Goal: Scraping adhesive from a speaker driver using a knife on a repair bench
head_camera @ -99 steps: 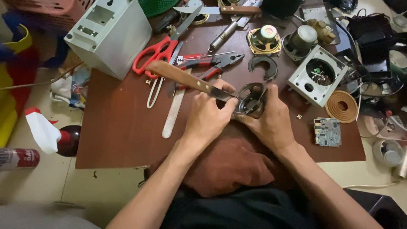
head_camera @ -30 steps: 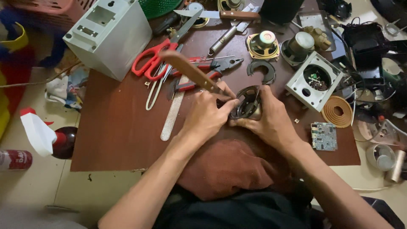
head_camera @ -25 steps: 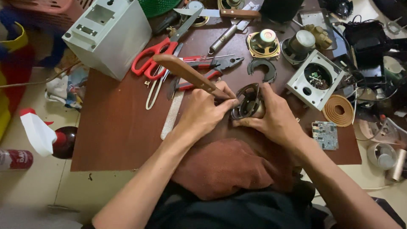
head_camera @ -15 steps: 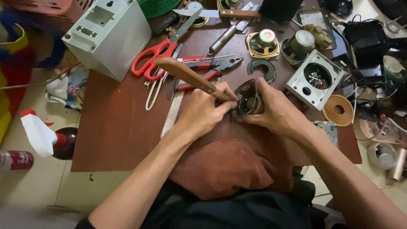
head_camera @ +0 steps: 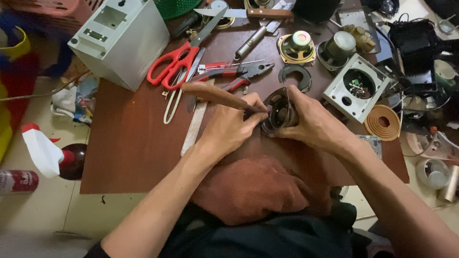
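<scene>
**Two hands on a small speaker frame at the front of the brown board**

Taking the brown board as the landmark: off its left edge stands a spray bottle with a white trigger head. At its far-left corner sits a grey plastic housing, and just right of that lie red-handled scissors and red-gripped pliers.

Near the board's middle front, the left hand is closed around a wooden-handled tool, whose tip is pressed into the speaker frame. The right hand is wrapped around that frame from the right, holding it tilted just above the board, over a brown cloth on the lap.

The frame looks like thin stamped metal: light, stiff at the rim, with sharp-looking edges and open ribs that could likely bend. The outer rim seems the safest place to grip it, as the right hand does.

Toward the board's right end sit a grey square speaker box and a flat tan ring.
</scene>
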